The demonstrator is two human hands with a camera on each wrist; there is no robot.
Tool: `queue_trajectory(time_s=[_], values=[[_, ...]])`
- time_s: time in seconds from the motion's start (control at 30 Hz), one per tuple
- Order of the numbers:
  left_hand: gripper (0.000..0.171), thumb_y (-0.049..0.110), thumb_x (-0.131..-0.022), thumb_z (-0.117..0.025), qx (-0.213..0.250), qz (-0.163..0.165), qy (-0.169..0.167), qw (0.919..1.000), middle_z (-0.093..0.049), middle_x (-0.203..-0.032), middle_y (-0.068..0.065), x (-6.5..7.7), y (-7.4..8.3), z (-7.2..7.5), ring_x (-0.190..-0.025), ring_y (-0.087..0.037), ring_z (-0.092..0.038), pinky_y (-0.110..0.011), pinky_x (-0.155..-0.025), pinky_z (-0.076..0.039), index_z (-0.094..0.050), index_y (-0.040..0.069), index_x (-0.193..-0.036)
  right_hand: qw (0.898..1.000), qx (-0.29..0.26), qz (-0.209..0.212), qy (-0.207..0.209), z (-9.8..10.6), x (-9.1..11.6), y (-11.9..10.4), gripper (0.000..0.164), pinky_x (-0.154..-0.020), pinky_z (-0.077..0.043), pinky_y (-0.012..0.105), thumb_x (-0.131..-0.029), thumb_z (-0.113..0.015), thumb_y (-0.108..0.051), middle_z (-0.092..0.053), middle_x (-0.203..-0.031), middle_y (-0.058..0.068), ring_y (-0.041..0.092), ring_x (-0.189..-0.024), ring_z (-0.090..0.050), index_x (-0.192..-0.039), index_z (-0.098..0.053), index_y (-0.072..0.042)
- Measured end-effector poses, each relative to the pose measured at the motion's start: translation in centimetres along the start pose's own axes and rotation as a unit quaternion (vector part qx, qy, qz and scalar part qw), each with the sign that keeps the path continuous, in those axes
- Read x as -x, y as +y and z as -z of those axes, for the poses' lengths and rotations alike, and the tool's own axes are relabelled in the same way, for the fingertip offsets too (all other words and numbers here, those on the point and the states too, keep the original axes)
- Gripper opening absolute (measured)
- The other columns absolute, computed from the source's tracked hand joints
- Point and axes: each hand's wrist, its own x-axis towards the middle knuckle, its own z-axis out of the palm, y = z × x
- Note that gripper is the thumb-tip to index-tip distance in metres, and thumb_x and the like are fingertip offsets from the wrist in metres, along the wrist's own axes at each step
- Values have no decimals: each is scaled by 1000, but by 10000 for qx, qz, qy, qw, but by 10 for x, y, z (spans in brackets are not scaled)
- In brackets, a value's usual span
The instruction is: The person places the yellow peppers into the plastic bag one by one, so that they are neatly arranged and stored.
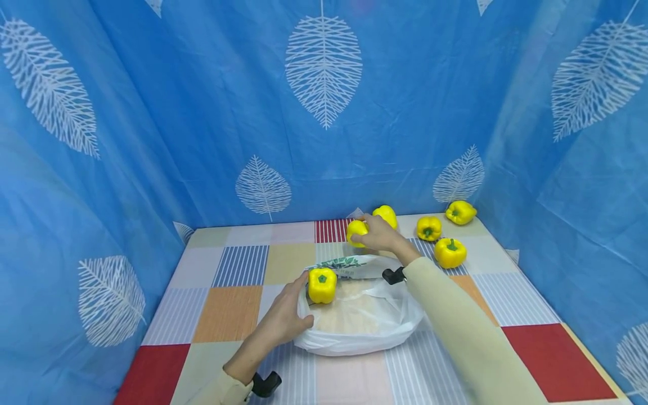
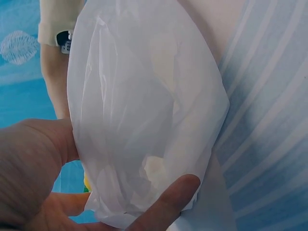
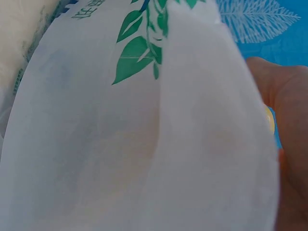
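In the head view, a white plastic bag [image 1: 354, 340] with a green leaf print lies spread on the table. My left hand [image 1: 283, 315] is at its left side, the thumb in front and the other fingers behind; the left wrist view shows bag film [image 2: 144, 96] between the fingers. A yellow bell pepper [image 1: 322, 285] sits at the bag's left part, beside the left fingertips; whether it is inside I cannot tell. Beyond the bag, my right hand [image 1: 379, 233] grips another yellow bell pepper [image 1: 356, 232]. In the right wrist view, the bag hides most of that hand [image 3: 293, 120].
Behind the right hand is a yellow pepper [image 1: 386, 215]. Several more stand at the back right, among them a nearer pepper [image 1: 450, 253] and a corner pepper [image 1: 460, 212]. A patchwork cloth [image 1: 233, 309] covers the table. Blue curtains [image 1: 212, 112] surround it on three sides.
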Motion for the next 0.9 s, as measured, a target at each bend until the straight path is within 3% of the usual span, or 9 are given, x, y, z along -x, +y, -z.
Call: queue_trajectory(time_s=[0.17, 0.4, 0.9], values=[[106, 4, -90, -93, 41, -1, 22, 10000, -53, -176, -29, 0, 0, 0, -162, -54, -55, -76, -128, -52, -40, 8, -181, 9999, -111, 61, 43, 4, 6, 1, 82, -94, -61, 45, -110, -73, -37, -70, -144, 26, 32, -113, -66, -173, -43, 6], [106, 4, -90, -93, 42, 27, 28, 10000, -55, -174, -29, 1, 2, 1, -160, -54, -57, -76, -127, -53, -40, 9, -181, 9993, -326, 78, 170, 9, 17, 0, 79, -106, -65, 52, -110, -74, -36, -63, -156, 29, 38, -129, -67, -171, -43, 4], [99, 5, -91, -93, 15, 14, 128, 9999, -56, -173, -28, 3, -1, 1, -159, -53, -59, -76, -126, -53, -46, 10, -178, 9971, -577, 231, 440, 8, 36, -10, 73, -108, -68, 57, -109, -79, -33, -60, -159, 29, 42, -132, -69, -165, -47, 2]])
